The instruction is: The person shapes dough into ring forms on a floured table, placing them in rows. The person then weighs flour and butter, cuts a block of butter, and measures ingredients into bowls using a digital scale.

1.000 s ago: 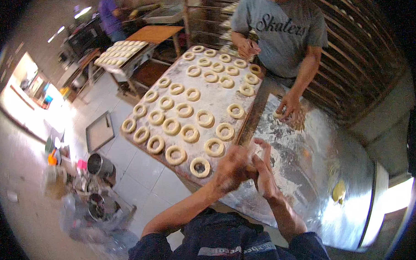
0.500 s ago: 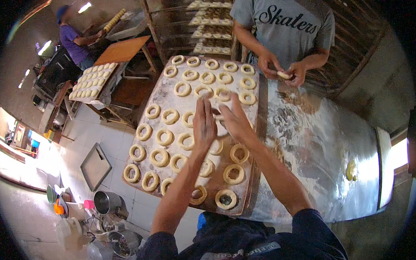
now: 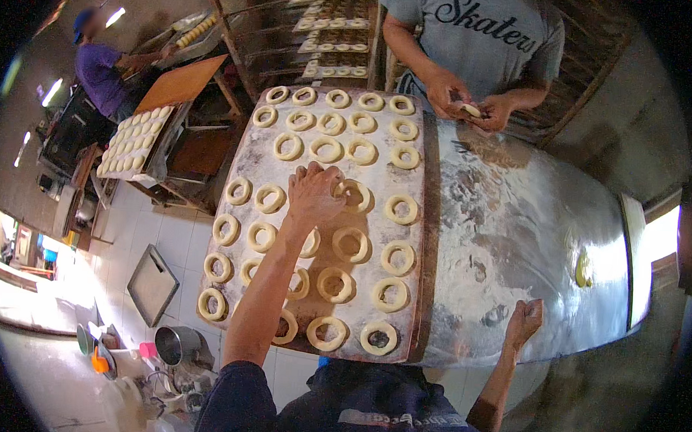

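My left hand (image 3: 315,193) is over the floured board (image 3: 245,163), fingers curled and closed. Its thumb side meets the left edge of a pale dough ring (image 3: 367,199); the fingertips are partly hidden. Rows of similar dough rings (image 3: 398,258) cover the board, some hidden beneath my left forearm. Off to the right, my right hand (image 3: 524,321) is closed like a fist above the near part of the floured metal table (image 3: 497,252). Whatever its fingers enclose, if anything, is out of sight.
Across the table a person in a grey shirt (image 3: 482,38) handles a small dough piece (image 3: 471,111). A yellowish lump (image 3: 583,268) lies on the metal at the right. Racks of dough (image 3: 333,46) stand behind. At left are a tray (image 3: 153,285), a metal pot (image 3: 177,346) and another person (image 3: 103,78).
My hands were together over the board and have separated. The right swung to the near right, over the metal table, and closed. The left shifted left, leaving a dough ring visible beside it.
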`<act>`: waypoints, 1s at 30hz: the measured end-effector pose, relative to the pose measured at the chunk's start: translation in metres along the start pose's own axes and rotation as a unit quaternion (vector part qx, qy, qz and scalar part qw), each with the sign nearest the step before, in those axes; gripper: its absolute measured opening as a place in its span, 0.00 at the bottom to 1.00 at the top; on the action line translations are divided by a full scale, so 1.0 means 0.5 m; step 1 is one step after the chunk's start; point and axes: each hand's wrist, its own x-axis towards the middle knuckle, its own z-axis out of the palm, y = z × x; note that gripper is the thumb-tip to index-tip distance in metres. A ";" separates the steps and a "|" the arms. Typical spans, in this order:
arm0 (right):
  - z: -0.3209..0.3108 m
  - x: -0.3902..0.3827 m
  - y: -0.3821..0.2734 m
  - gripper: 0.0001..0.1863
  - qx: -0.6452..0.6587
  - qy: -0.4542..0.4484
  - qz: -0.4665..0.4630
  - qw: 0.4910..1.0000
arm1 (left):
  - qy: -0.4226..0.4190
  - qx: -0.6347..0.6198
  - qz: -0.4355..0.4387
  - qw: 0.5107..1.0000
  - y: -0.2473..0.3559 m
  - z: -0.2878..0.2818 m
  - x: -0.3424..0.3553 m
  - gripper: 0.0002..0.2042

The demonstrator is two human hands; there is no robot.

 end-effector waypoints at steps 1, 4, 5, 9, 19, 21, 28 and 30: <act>-0.014 -0.020 -0.009 0.04 0.066 0.065 -0.043 0.995 | -0.010 -0.001 0.006 1.000 0.003 -0.003 0.004 0.26; -0.053 -0.021 -0.055 0.05 0.037 -0.029 0.007 0.999 | 0.092 -0.064 0.045 0.993 0.008 -0.035 -0.012 0.26; -0.067 -0.014 -0.068 0.06 0.055 -0.085 -0.010 0.995 | 0.113 -0.094 0.040 0.988 0.009 -0.052 -0.026 0.26; -0.334 0.056 -0.092 0.16 -0.036 -0.145 -0.118 0.982 | 0.415 -0.218 0.063 0.881 -0.065 -0.152 -0.194 0.15; -0.239 -0.322 0.137 0.16 0.010 -0.274 -0.087 0.958 | 0.513 -0.238 -0.428 0.705 -0.279 -0.010 -1.108 0.30; -0.183 -0.456 0.183 0.16 -0.022 -0.417 -0.034 0.908 | 0.524 -0.245 -0.523 0.626 -0.300 0.018 -1.198 0.25; 0.034 -0.663 0.294 0.17 -0.194 -0.612 -0.033 0.766 | 0.581 -0.370 -0.421 0.591 -0.462 -0.005 -1.169 0.08; 0.154 -0.697 0.281 0.18 -0.190 -0.592 -0.119 0.774 | 0.560 -0.401 -0.414 0.595 -0.497 -0.014 -1.130 0.09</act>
